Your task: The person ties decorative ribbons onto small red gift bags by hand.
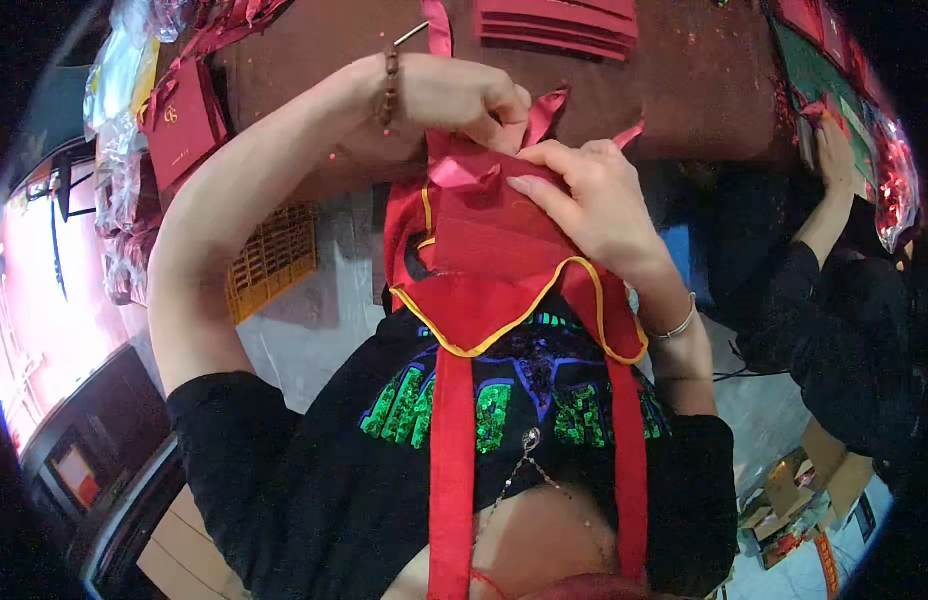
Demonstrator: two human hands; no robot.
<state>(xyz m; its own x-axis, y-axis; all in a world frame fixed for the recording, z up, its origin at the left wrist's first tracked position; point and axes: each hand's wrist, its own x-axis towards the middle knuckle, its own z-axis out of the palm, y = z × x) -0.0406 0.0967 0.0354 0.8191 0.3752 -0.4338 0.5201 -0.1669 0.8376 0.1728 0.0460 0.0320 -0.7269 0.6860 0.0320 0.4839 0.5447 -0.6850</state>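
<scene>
A flat red paper piece [494, 225], which looks like a gift bag, is held upright at the table edge in front of my red apron. Pink-red ribbon [469, 175] lies looped across its top, and a loose ribbon end [547, 115] sticks up behind. My left hand [474, 105], below a wooden bead bracelet, has its fingers curled and pinched on the ribbon at the top edge. From the other side, my right hand [594, 200] grips the upper right of the paper, with thumb in front. The exact spot between both sets of fingertips is partly hidden.
On the brown table [334, 60] lies a stack of red paper pieces [554, 25]. A red bag with gold print [184, 125] and clear plastic wrapping [124, 100] are at left. At right, a co-worker's hand [834, 150] rests near red items. A yellow crate [274, 260] stands below.
</scene>
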